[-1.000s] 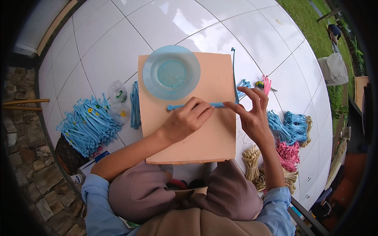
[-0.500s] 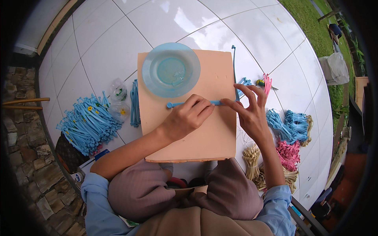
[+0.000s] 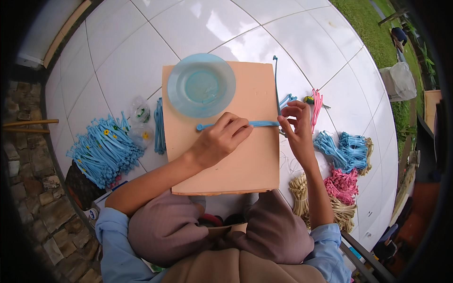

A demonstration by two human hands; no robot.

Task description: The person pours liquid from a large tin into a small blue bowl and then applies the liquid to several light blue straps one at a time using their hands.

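Note:
A flat blue strip (image 3: 264, 123) with a small rounded knob at its left end lies across the tan board (image 3: 226, 170). My left hand (image 3: 222, 137) is closed over the middle of this strip, pressing it near the board. At the strip's right end, by the board's edge, my right hand (image 3: 299, 125) has thumb and fingers drawn together on it; the exact contact is partly hidden. A darker blue strip (image 3: 276, 85) runs along the board's right edge. Beyond my left hand, a translucent blue bowl (image 3: 177, 96) stands on the board's far left.
On the tiled floor (image 3: 198, 33) at left lies a heap of blue strips (image 3: 106, 151) beside small plastic bags (image 3: 140, 111). To the right are blue bundles (image 3: 353, 151), pink bundles (image 3: 342, 186), beige bundles (image 3: 299, 193) and a screwdriver (image 3: 309, 100).
My right hand has moved right along the blue strip to its end, exposing more of it. My left hand stays on the strip. The whole view has shifted slightly.

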